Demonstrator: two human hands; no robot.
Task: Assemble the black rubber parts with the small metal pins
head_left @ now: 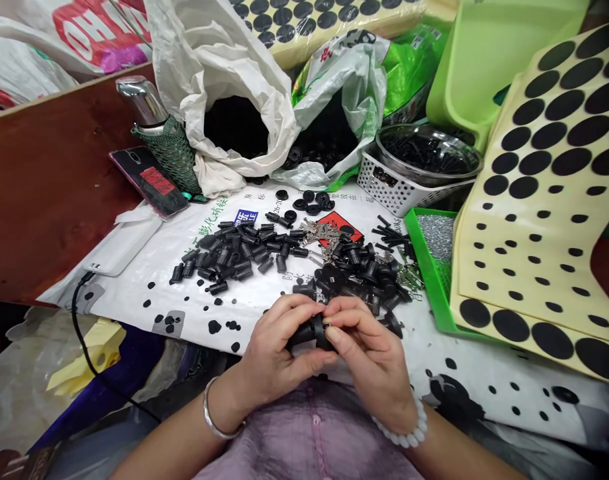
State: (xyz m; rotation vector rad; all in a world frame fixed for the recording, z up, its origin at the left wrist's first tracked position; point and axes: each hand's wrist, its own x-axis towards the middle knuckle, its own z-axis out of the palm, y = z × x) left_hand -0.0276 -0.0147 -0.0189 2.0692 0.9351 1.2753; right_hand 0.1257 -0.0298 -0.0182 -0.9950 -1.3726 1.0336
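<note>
Fingers [295, 311] of L hand [270, 350] & R hand [373, 348] tight round one blk part [311, 331].

Black part [311, 331] mostly hidden between fingers [304, 313]; white bag [224, 73] interior dark; foam sheet [549, 200] cut off right.

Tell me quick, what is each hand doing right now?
Left hand: closed around a black plastic part.
Right hand: closed, fingertips pinching the same black plastic part.
</note>
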